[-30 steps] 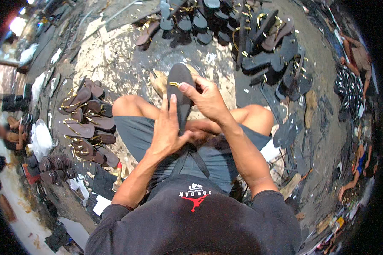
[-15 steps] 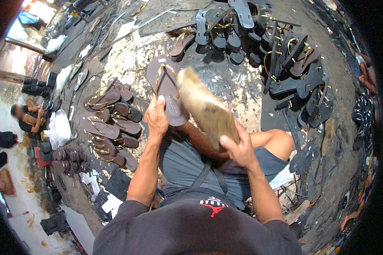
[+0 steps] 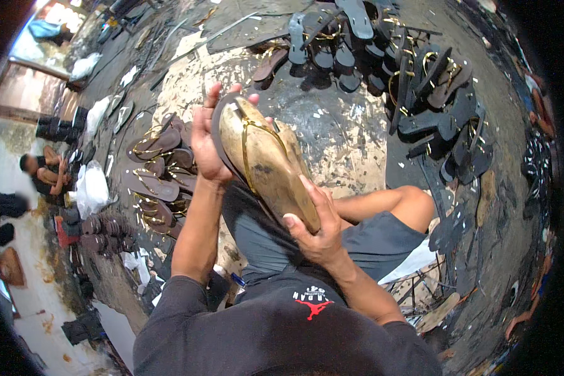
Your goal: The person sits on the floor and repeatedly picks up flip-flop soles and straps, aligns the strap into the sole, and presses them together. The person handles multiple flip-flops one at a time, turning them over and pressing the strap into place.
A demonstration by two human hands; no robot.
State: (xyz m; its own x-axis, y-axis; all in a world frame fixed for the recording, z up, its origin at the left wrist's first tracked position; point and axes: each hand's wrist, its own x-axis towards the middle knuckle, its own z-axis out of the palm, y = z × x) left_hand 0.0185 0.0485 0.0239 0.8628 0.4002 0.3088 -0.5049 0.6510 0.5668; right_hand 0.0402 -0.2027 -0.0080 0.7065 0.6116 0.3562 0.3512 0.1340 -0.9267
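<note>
A foot-shaped wooden form, tan with dark stains, lies against the top of a brown flip-flop. The flip-flop's gold strap passes over the wood. My left hand supports the toe end, its palm along the left side and fingertips showing beyond the far edge. Its grip under the sole is partly hidden. My right hand is closed round the near, heel end of the form, thumb on top. Both things are held tilted above my lap.
Brown flip-flops with gold straps are piled at the left. Dark sandals and soles form an arc at the far right. Scraps litter the floor around a worn board. Another person sits at the far left, beside a white plastic bag.
The wooden form has moved left onto the flip-flop and now sits under its strap. My left hand has shifted from the sole's near side toward the toe end; my right hand moved left.
</note>
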